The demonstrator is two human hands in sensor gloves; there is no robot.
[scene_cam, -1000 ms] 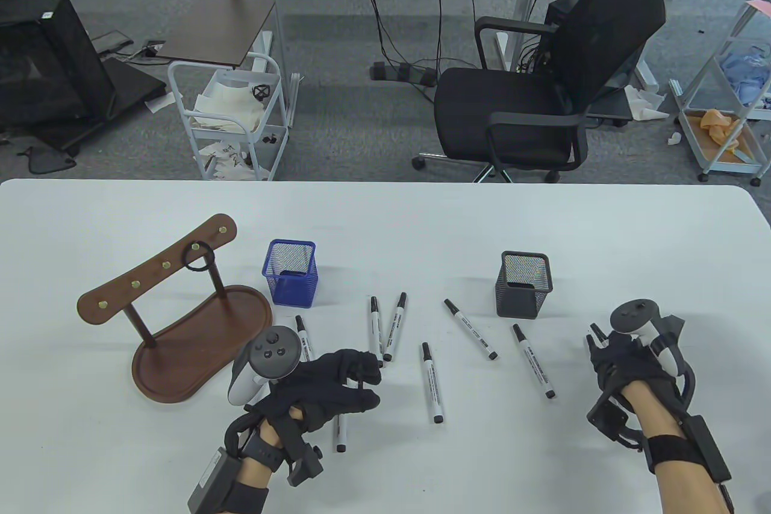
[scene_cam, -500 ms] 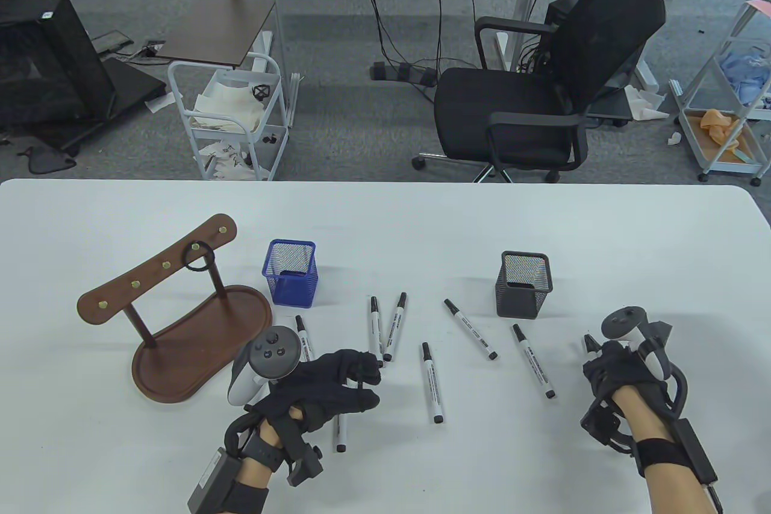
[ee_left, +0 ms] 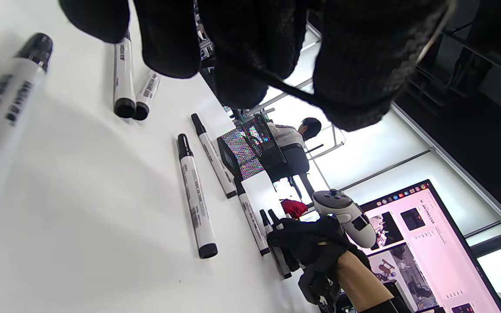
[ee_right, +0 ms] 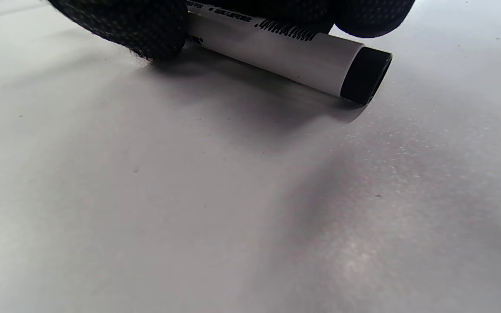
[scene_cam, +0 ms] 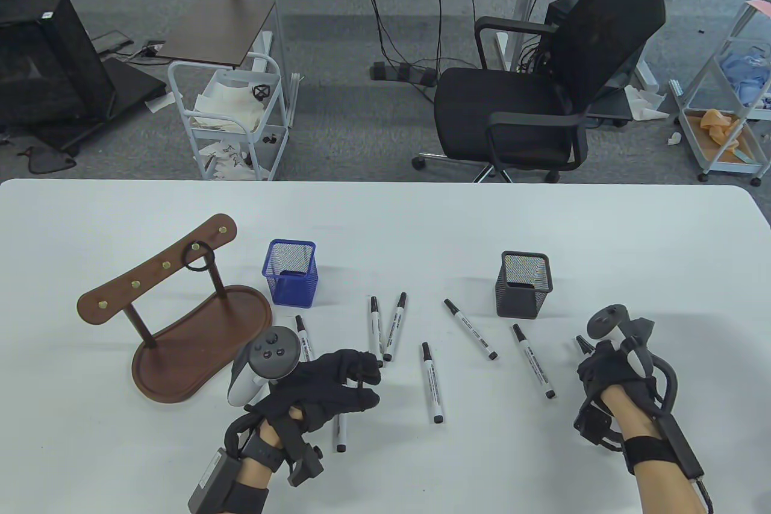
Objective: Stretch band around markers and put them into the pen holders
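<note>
**A:** ok so what's the risk here? Starting closest to the camera: the left hand (scene_cam: pixel 328 384) has its fingers curled over the worktop (scene_cam: pixel 385 466), and the wrist view shows a thin black band (ee_left: pixel 302 93) stretched taut between the fingertips. One marker (scene_cam: pixel 341 432) pokes out from under that hand. I'd guess the band could snap off the gloved fingertips before any markers get through it, since the glove fabric looks smooth.

**B:** yeah, and the right hand (scene_cam: pixel 608 366) looks dicey too. Its fingers are wrapped around markers; two black caps (scene_cam: pixel 583 345) stick out in front of the knuckles, and its wrist view shows a white barrel (ee_right: pixel 285 52) low over the worktop with a fingertip touching the surface. If the bundle isn't squared up, one could slide out on the way to the band.

**A:** plus the loose markers (scene_cam: pixel 432 381) lying between the two hands. Sweep across too low and you'd scatter them.

**B:** further back, the blue holder (scene_cam: pixel 290 280) and the black holder (scene_cam: pixel 523 292) are both upright, nothing sticking out of them, so no bundle is delivered yet. A spare band (scene_cam: pixel 199 256) hangs on the wooden rack (scene_cam: pixel 174 321).

**A:** what moved vs a second ago?

**B:** only the right hand. It's drifted left and a bit nearer, toward the other hand. Left hand and everything else on the worktop sit where they were.
</note>
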